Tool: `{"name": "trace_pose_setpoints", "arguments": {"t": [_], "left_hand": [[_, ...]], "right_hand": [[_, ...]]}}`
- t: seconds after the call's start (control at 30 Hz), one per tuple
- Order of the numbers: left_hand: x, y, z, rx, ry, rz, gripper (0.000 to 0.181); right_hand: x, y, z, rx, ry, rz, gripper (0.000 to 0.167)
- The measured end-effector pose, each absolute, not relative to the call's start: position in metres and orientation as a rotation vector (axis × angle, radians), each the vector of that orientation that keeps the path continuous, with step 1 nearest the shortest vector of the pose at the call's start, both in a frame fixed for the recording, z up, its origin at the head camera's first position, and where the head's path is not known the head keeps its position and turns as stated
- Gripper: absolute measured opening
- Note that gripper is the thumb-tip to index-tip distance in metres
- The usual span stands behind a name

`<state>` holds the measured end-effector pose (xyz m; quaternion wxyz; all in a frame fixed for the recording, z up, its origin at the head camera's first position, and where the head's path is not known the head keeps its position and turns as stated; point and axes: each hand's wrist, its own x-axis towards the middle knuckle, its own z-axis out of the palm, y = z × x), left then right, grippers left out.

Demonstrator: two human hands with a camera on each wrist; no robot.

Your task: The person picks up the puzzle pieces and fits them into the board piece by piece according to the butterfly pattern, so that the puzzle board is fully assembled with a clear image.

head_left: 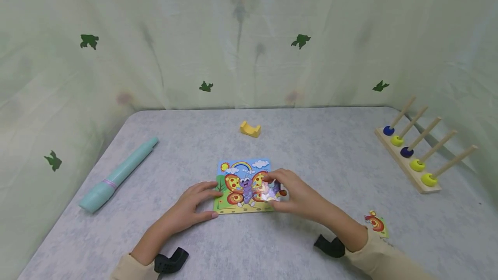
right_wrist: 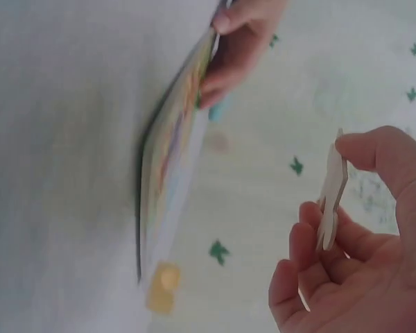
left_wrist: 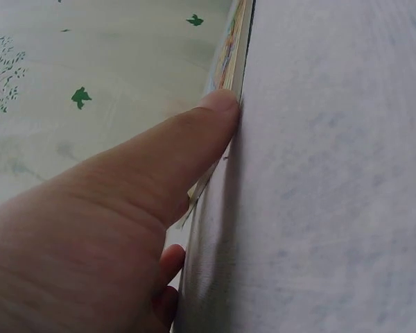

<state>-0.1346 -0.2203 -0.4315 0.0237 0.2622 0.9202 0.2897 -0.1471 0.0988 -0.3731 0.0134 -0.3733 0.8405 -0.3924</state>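
Observation:
A butterfly jigsaw puzzle board (head_left: 243, 185) lies on the table, with a rainbow and clouds across its top. My left hand (head_left: 196, 205) rests at its left side, fingertips on the surface and thumb against the bottom edge. In the left wrist view that thumb (left_wrist: 159, 152) lies straight along the board's edge. Over the board's right side, my right hand (head_left: 293, 195) pinches a thin wooden puzzle piece (head_left: 271, 190) between thumb and fingers. The right wrist view shows this puzzle piece (right_wrist: 333, 194) edge-on, held apart from the board.
Another puzzle piece (head_left: 376, 224) with a red swirl lies near my right forearm. A yellow curved block (head_left: 250, 129) sits behind the board. At the left is a teal folded umbrella-like object (head_left: 120, 176); at the right, a wooden peg rack (head_left: 408, 163) with blue and yellow beads.

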Motion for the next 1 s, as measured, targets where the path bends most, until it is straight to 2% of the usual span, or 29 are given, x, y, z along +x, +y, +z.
{"name": "trace_pose_setpoints", "arguments": {"t": [0.17,0.37,0.63,1.0], "left_hand": [[-0.135,-0.22,-0.433,0.827,2.859,0.899,0.046],[-0.135,-0.218,-0.433,0.818,2.872,0.885,0.046],[-0.133,-0.209,-0.43,0.916,2.944,0.829,0.044],[-0.128,-0.201,-0.43,1.075,2.887,0.743,0.042]], "right_hand": [[-0.155,0.067,-0.385,-1.149,2.632,-1.105,0.042],[-0.165,0.049,-0.407,-1.107,2.628,-0.979,0.042],[-0.174,0.041,-0.424,-1.104,2.61,-0.887,0.039],[-0.174,0.044,-0.423,-1.087,2.557,-0.93,0.038]]}}
